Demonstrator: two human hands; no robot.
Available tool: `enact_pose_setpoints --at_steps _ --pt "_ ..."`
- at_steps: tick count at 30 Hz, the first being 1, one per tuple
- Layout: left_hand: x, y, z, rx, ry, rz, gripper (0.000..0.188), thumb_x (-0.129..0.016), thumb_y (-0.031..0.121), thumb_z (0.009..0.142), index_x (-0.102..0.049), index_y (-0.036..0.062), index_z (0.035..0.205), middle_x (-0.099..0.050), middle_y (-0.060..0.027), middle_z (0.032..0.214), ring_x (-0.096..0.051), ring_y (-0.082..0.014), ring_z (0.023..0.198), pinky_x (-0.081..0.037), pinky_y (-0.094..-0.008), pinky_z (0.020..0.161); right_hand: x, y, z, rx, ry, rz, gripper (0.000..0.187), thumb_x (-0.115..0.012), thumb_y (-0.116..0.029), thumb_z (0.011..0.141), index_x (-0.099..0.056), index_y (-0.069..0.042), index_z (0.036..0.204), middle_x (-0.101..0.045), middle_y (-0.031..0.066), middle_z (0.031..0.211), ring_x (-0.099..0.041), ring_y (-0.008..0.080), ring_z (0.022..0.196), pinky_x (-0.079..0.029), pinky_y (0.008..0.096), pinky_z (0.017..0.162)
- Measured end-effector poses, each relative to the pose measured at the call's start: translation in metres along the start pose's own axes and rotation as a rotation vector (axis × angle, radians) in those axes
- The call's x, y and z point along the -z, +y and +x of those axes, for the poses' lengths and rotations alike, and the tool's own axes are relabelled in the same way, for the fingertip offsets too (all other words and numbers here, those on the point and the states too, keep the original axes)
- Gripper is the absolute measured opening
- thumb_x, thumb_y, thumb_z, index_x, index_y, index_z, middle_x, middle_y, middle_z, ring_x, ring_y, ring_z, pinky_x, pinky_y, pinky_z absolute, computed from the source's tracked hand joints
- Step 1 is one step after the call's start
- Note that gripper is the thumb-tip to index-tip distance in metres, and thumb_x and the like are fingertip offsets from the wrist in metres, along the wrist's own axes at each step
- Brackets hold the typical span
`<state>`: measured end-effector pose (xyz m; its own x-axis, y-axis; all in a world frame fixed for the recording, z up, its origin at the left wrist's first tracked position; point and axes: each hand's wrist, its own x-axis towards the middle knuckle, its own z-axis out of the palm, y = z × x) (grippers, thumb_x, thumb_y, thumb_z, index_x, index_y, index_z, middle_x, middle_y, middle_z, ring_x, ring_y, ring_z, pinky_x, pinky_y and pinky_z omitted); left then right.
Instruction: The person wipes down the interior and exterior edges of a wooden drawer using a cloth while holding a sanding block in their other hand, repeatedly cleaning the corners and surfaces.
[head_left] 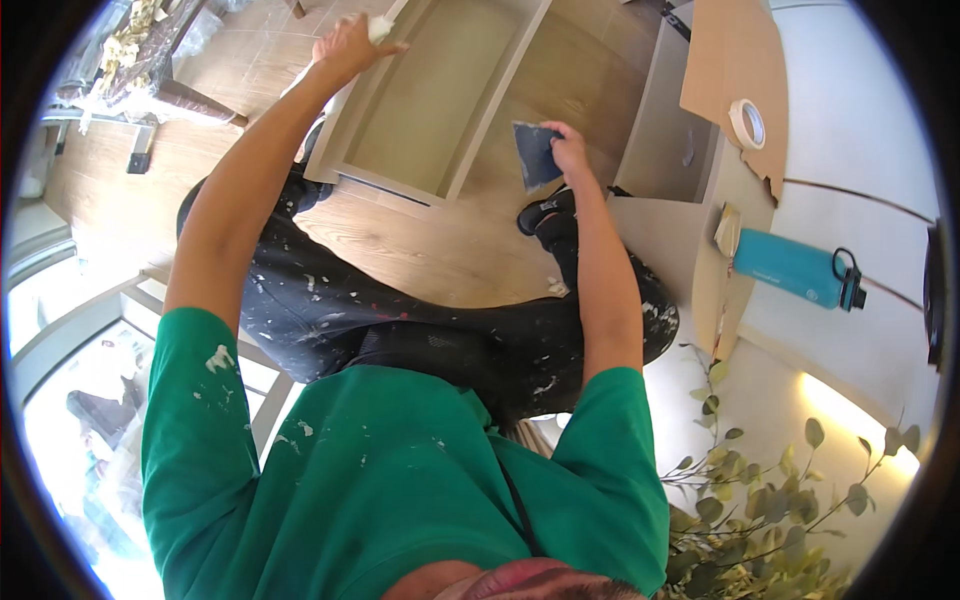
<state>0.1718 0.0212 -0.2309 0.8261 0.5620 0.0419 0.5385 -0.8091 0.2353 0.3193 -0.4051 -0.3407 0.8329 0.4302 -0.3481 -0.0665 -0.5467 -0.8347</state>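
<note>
My left hand (pixel 345 50) is stretched far forward over the left side of a beige drawer (pixel 445 180). It grips a small white wad (pixel 380 28), perhaps cloth or paper, which shows beside the thumb. The drawer lies on the wooden floor between my feet, with its shallow panel facing up. To its right, my right hand (pixel 568 150) pinches the edge of a dark grey sheet of sandpaper (pixel 538 155) with pale, dusty edges. The sheet hangs above the floor, apart from the drawer.
At right stands a beige cabinet (pixel 655 225) with an open compartment. On and beside it are cardboard (pixel 735 65), a tape roll (pixel 747 124), a teal bottle (pixel 790 266) and a brush (pixel 728 230). A leafy plant (pixel 770 500) is lower right; plastic-draped furniture (pixel 185 98) is upper left.
</note>
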Motion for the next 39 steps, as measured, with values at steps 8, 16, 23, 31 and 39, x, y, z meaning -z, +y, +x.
enact_pose_setpoints --at_steps 8,16,23,31,39 --pt "-0.073 -0.024 -0.040 0.246 0.056 -0.077 0.048 -0.071 0.044 0.088 -0.067 0.0085 0.121 -0.070 -0.0152 0.115 -0.068 -0.0356 0.111 -0.055 -0.0467 0.095 -0.060 -0.039 0.014 0.100 0.075 -0.716 0.057 -0.087 -0.045 0.075 -0.065 -0.013 0.115 -0.061 0.0147 0.116 -0.058 0.0359 0.116 -0.047 0.0471 0.100" --pt "-0.072 -0.018 -0.040 0.167 0.160 -0.086 0.033 -0.067 0.028 0.092 -0.067 0.0083 0.118 -0.070 -0.0152 0.114 -0.068 -0.0371 0.108 -0.056 -0.0478 0.092 -0.075 -0.045 0.077 0.346 0.150 -0.801 0.055 -0.087 -0.049 0.074 -0.065 -0.015 0.110 -0.060 0.0131 0.113 -0.058 0.0350 0.113 -0.043 0.0506 0.101" --pt "-0.070 -0.015 -0.022 0.129 0.177 -0.076 0.033 -0.068 0.027 0.090 -0.067 0.0096 0.119 -0.070 -0.0143 0.117 -0.067 -0.0395 0.108 -0.057 -0.0491 0.091 -0.064 -0.049 0.102 0.359 0.142 -0.900 0.048 -0.085 -0.048 0.078 -0.065 -0.014 0.106 -0.061 0.0118 0.112 -0.057 0.0335 0.114 -0.044 0.0496 0.099" --pt "-0.102 -0.045 0.008 -0.296 0.869 0.241 0.044 -0.077 0.019 0.079 -0.066 0.0077 0.119 -0.069 -0.0166 0.114 -0.069 -0.0321 0.097 -0.056 -0.0415 0.079 -0.077 -0.059 0.100 0.378 0.184 -0.838 0.052 -0.087 -0.051 0.073 -0.066 -0.012 0.103 -0.061 0.0116 0.108 -0.057 0.0330 0.111 -0.044 0.0495 0.097" --pt "-0.100 -0.053 0.009 -0.276 0.904 0.117 0.034 -0.074 0.022 0.084 -0.068 0.0066 0.113 -0.070 -0.0172 0.109 -0.069 -0.0351 0.096 -0.056 -0.0457 0.081 -0.082 -0.047 0.121 0.452 0.257 -0.869 0.058 -0.087 -0.055 0.073 -0.068 -0.013 0.107 -0.061 0.0127 0.109 -0.057 0.0365 0.110 -0.044 0.0503 0.097"
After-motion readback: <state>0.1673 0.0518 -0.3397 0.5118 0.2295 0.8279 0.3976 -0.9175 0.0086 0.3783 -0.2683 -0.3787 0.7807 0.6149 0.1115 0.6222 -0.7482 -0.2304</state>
